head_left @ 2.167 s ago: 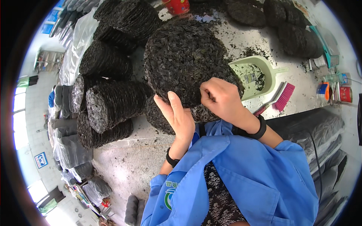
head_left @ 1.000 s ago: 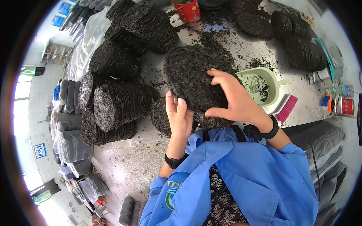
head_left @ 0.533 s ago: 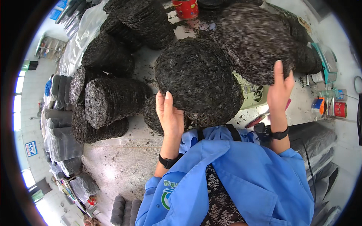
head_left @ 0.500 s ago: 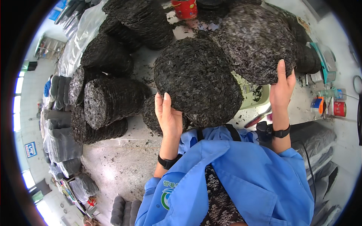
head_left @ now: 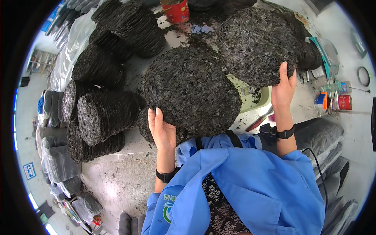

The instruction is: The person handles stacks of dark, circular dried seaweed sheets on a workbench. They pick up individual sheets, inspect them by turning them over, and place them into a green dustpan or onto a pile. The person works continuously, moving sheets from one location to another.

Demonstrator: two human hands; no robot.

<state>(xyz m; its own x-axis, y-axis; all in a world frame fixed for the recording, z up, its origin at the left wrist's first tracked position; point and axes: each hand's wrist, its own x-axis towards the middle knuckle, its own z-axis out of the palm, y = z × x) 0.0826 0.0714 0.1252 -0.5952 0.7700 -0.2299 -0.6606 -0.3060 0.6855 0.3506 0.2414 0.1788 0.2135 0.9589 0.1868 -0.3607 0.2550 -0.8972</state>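
A round dark cake of dried seaweed lies face-up in front of me, just above my lap. My left hand grips its near-left rim, two fingertips showing at the edge and the rest partly hidden. To the right and farther away is a second round seaweed cake. My right hand holds that one by its near-right rim, with the thumb upright on its face. Whether each is a single layer or several cannot be seen from above. Below the left cake, part of another dark seaweed bundle shows.
Stacks of seaweed cakes lie on their sides along the left of the table. A red bucket stands at the far side. A pale green tray sits between the cakes, with a teal scale and red can to the right.
The right cake, blurred before, now looks sharp. The left cake has come slightly nearer me and covers more of what lies beneath. The whole view has shifted a little.
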